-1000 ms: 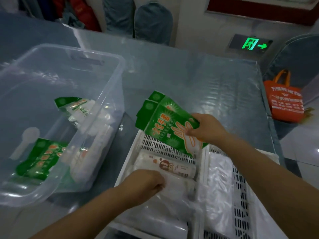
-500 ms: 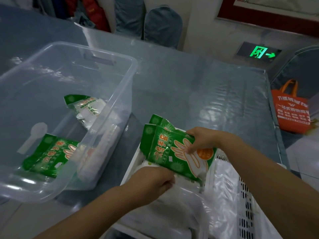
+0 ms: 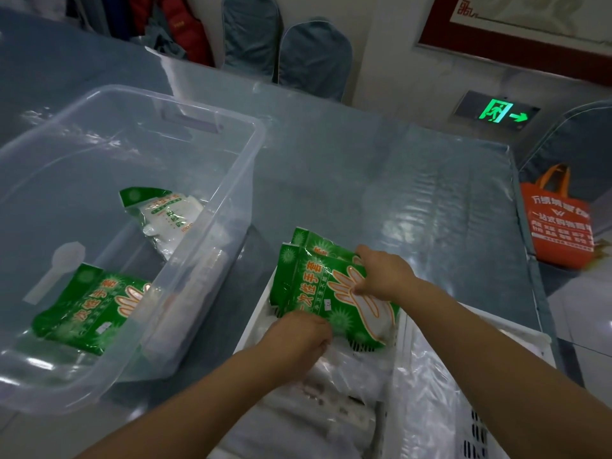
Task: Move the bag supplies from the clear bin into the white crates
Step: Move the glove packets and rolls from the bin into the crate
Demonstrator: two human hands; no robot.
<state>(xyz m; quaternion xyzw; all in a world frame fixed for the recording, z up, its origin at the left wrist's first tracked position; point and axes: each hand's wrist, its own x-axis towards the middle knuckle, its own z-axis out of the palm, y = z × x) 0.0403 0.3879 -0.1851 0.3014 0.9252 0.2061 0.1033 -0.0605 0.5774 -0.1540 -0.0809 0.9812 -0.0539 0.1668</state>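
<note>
My right hand (image 3: 384,274) grips a pair of green glove packs (image 3: 311,286) and holds them low against the far end of the left white crate (image 3: 255,321). My left hand (image 3: 299,336) is closed on clear plastic bags (image 3: 334,376) that lie in that crate, just under the green packs. A second white crate (image 3: 427,392) stands to the right with clear bags in it. The clear bin (image 3: 198,260) on the left holds a green glove pack (image 3: 89,299) near me and a white and green pack (image 3: 165,213) farther back.
A white plastic spoon (image 3: 54,270) lies in the bin. The table (image 3: 381,180) is covered with shiny clear film. An orange tote bag (image 3: 556,220) sits on the floor at the right, and chairs with blue covers (image 3: 314,54) stand behind the table.
My right hand has brought the green packs down from above the crate into its far end. My left hand stays on the clear bags, slightly shifted toward the packs.
</note>
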